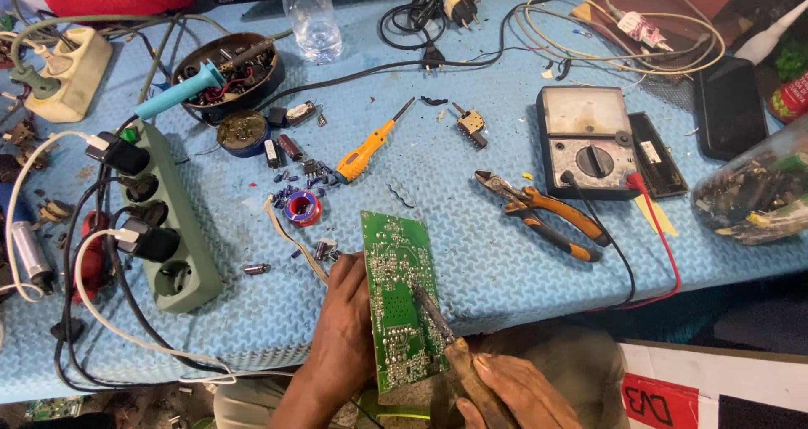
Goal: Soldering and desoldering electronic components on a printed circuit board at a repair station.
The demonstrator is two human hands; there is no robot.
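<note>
Two hands: left hand (pixel 343 328) grips circuit board (pixel 401 299), right hand (pixel 518 391) soldering iron (pixel 446 341).

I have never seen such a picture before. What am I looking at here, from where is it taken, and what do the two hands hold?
There is no machine here: a person works with two bare hands. The single picture comes from a camera on the person's head, looking down at a table with a blue textured mat. The left hand holds a green rectangular circuit board upright by its edge. The right hand grips a soldering iron with a brown handle, its tip touching the board. On the mat lie orange-handled pliers, an orange-yellow screwdriver, a grey dial meter with red and black leads, a green power strip, a clear plastic bottle and many small parts.
</note>
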